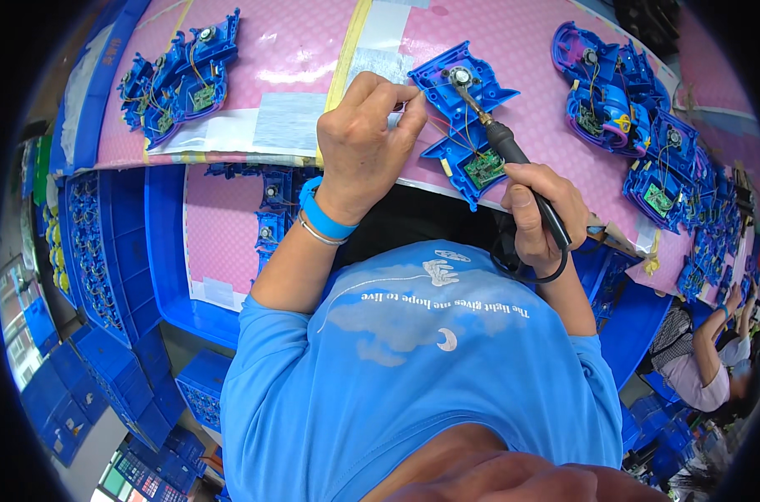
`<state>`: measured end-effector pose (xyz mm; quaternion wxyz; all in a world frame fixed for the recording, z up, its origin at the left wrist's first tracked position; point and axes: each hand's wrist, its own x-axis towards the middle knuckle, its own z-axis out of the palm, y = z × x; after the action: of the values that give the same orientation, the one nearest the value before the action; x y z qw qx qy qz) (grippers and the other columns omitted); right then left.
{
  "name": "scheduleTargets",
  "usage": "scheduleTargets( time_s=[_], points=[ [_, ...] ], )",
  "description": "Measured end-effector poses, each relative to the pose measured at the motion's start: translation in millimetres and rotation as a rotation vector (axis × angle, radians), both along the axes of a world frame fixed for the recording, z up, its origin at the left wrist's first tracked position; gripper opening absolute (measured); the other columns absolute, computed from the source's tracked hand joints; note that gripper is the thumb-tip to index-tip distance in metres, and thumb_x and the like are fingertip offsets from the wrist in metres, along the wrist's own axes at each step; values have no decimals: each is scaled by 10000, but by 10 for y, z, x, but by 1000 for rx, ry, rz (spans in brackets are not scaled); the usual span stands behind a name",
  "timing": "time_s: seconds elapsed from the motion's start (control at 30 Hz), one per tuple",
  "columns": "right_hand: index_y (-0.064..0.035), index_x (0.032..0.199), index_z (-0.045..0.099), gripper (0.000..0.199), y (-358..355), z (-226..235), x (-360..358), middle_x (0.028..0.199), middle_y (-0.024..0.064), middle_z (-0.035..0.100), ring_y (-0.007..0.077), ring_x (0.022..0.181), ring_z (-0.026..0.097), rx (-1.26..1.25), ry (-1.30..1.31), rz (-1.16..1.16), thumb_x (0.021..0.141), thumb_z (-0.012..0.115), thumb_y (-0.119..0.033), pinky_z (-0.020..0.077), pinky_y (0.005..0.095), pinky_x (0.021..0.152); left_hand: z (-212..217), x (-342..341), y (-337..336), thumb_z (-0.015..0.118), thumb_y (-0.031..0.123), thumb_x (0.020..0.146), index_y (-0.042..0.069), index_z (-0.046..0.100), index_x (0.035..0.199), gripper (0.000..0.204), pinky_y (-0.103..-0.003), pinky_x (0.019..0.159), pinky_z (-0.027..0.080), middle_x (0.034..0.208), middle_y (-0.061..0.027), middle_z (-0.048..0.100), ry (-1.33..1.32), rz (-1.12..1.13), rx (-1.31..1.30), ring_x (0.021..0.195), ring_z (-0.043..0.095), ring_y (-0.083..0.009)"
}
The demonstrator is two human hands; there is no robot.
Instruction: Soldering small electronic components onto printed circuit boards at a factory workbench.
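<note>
My right hand [545,209] is closed around the black handle of a soldering iron [514,149]. The iron's tip reaches the round metal speaker [461,76] in an opened blue plastic shell [437,82]. Thin wires run from the speaker to a green circuit board [483,169] in the shell's nearer part. My left hand [363,138] is at the shell's left edge, thumb and forefinger pinched together. What lies between those fingertips is too small to make out. Both shell parts rest on the pink table mat [300,58].
Another wired blue shell [187,79] lies at the far left. Several more shells [601,109] line the right side, one with a coloured figure. Below the table's near edge stands a blue bin [169,251] holding shells. A co-worker's arm [713,339] shows at the far right.
</note>
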<state>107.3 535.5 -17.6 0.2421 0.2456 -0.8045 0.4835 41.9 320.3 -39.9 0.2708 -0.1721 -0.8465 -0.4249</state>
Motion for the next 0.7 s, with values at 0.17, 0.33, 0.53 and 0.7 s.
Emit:
scheduleTargets(
  time_s=[0.17, 0.33, 0.53, 0.7],
  points=[
    [81, 1074, 644, 197, 87, -21, 23, 708, 122, 628, 153, 578, 584, -78, 13, 49, 923, 598, -37, 458, 269, 541, 66, 4, -7, 767, 35, 780, 46, 711, 835, 80, -304, 509, 488, 775, -78, 638, -23, -4, 30, 583, 632, -207],
    [85, 1098, 627, 220, 115, 0, 4, 723, 127, 629, 153, 588, 579, -109, -16, 62, 915, 579, -26, 460, 272, 545, 84, 16, -81, 767, 30, 776, 48, 711, 826, 77, -299, 499, 477, 766, -71, 633, -4, 26, -12, 566, 622, -195],
    [76, 1080, 648, 215, 39, -1, -69, 757, 129, 655, 150, 613, 613, -45, -62, 53, 911, 590, -43, 481, 266, 571, 27, 20, -111, 765, 33, 774, 48, 708, 821, 75, -312, 504, 483, 773, -77, 639, -6, 39, -36, 572, 627, -207],
    [60, 1064, 673, 210, 24, 19, -83, 775, 129, 676, 148, 631, 637, -33, -116, 36, 905, 607, -61, 489, 264, 586, 33, 27, -106, 764, 32, 775, 48, 706, 819, 74, -318, 507, 486, 778, -79, 642, -24, 34, -23, 580, 629, -216]
  ],
)
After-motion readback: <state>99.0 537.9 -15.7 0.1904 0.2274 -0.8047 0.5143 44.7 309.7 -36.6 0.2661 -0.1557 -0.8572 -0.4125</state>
